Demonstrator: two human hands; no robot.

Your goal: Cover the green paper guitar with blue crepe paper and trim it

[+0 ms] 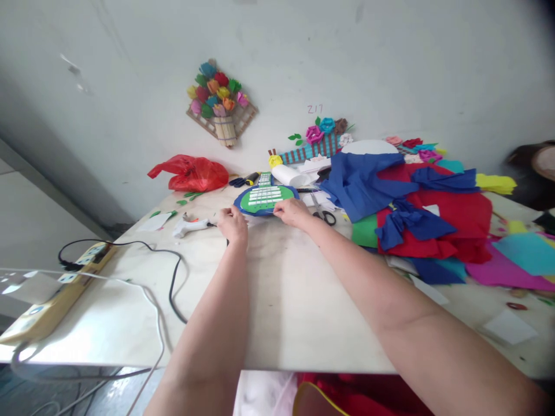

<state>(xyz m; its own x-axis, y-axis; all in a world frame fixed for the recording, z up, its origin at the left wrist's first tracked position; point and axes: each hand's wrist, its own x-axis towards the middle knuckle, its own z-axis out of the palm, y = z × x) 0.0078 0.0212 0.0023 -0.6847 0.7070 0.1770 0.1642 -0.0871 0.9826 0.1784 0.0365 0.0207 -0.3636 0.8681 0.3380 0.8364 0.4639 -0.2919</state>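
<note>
Two hands [233, 224], one scissors [323, 214], one bag [193, 173]

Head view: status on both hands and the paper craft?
Left hand and right hand both grip the near edge of the blue-and-green paper craft piece. It lies flat on the white table. White glue gun beside left hand.

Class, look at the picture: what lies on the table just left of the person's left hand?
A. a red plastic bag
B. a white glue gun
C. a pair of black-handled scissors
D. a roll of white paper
B: the white glue gun lies on the table just beside the left hand; the other things sit farther off.
</note>
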